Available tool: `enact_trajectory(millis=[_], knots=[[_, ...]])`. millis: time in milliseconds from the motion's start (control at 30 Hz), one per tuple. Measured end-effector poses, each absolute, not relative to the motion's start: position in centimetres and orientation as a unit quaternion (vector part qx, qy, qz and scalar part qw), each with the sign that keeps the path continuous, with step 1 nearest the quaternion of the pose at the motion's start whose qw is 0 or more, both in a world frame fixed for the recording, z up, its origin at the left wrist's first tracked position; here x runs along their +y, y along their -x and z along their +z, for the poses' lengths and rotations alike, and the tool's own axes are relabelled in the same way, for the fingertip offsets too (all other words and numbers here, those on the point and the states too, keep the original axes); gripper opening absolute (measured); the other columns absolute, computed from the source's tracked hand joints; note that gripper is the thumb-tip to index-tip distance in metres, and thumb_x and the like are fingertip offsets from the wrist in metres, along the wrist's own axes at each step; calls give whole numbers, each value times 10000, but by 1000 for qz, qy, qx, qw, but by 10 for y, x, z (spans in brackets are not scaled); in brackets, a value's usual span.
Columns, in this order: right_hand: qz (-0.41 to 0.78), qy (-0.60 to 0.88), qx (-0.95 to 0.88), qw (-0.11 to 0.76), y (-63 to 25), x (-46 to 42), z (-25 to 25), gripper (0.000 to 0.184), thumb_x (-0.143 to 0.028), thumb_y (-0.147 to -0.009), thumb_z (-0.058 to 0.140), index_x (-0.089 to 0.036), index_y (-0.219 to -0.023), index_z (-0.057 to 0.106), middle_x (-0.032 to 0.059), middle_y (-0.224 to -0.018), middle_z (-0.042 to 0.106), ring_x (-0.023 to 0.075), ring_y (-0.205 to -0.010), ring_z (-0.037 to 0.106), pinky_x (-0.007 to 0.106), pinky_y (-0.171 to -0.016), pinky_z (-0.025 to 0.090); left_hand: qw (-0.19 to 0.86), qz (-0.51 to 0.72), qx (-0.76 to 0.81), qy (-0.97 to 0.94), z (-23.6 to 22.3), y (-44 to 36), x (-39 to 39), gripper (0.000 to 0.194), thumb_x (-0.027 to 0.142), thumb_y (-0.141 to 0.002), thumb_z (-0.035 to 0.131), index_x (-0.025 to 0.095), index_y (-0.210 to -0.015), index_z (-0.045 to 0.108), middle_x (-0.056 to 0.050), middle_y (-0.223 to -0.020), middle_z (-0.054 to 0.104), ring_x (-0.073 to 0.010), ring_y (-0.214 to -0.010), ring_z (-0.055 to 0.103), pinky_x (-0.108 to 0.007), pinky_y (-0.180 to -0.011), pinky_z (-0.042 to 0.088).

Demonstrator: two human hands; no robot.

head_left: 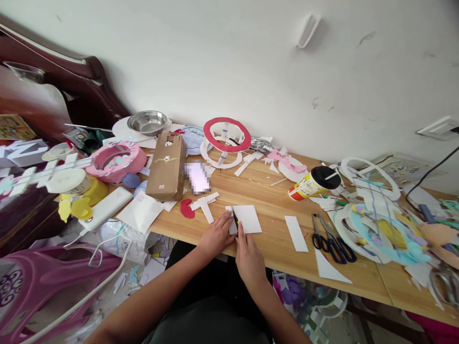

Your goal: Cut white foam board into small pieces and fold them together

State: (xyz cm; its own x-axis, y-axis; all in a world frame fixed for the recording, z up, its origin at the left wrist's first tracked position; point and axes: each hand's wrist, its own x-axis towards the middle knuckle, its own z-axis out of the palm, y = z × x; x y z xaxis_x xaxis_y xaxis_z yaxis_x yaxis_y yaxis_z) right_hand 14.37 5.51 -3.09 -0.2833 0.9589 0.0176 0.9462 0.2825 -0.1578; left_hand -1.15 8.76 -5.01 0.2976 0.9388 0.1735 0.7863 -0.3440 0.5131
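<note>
A white rectangular sheet [250,219], perhaps card or foam board, lies flat on the wooden table in front of me. My left hand [217,234] rests on the left side of this sheet, its fingers laid over it and the thumb near the front edge. In my right hand [248,253] is a slim black utility knife [235,219], held upright-tilted against the sheet close to the left fingertips. The tip of the tool and its exact contact are hard to make out. Just left lie white strips [205,209] and a red curved cutout [187,209].
A brown box [167,167], a pink ring [116,161] and a steel bowl [147,123] stand left. A red-topped ring frame [227,135] is behind. Rightward are a paper cup [313,183], a white strip [296,233], scissors [335,244] and coloured ring pieces [383,229].
</note>
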Motion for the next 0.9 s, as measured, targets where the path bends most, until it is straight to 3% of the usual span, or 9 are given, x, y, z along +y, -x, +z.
enact_trajectory(millis=[333,900], knots=[[54,603,-796,17,-140,58,-25,513,-224,-1016,326,-198,-1524,254,120,-1058,608,222,-773,676,295,-559,523,164,235,536,-794,-50,12,88,572,343,-890,597,141,-1393,413,-177,-1543,346,-268,-1452,287,-437,-1169,352],[85,618,-781,27,-137,57,-22,523,-256,-1022,335,-229,-1532,223,103,-1056,597,208,-788,666,278,-586,491,169,229,540,-792,-49,12,88,556,337,-872,611,147,-1367,447,-177,-1512,398,-276,-1441,314,-449,-1163,360]])
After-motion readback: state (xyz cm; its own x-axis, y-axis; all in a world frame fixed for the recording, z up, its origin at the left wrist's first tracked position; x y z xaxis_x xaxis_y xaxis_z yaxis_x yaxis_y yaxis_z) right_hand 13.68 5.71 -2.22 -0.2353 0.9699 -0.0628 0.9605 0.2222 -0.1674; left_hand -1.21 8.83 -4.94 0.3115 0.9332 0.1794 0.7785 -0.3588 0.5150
